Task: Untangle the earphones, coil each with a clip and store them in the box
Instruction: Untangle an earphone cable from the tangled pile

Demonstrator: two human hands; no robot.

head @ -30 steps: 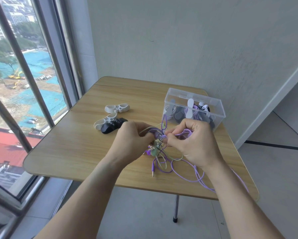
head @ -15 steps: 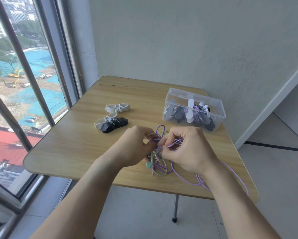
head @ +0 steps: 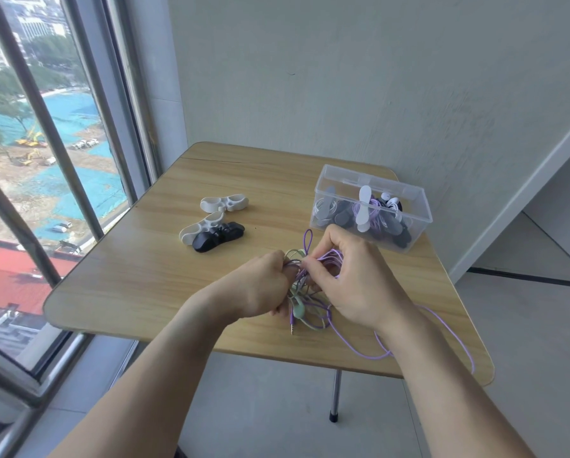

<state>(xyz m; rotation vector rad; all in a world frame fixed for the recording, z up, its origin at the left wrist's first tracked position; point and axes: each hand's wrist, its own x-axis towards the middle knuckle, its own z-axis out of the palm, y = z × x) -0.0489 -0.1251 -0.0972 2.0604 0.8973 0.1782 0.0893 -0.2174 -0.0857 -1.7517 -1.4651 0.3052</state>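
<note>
Hands (head: 263, 285) apparently lower, earphones (head: 310, 292) gripped.

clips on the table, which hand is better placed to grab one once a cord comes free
Left, probably. The clips lie on the left hand's side of the tangled earphones, nothing between. The right hand would have to cross over; it sits nearer the box.

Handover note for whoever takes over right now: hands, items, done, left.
Left hand: grips the tangle of purple and green earphones.
Right hand: pinches purple strands in the same tangle.
Tangle is held over the table's near edge; a purple cord trails off to the right.
Spare clips: two white, one black, unused, far left of the hands.
Box: open, several clipped coils inside.
Left: separate the two, clip each, box them.
</note>
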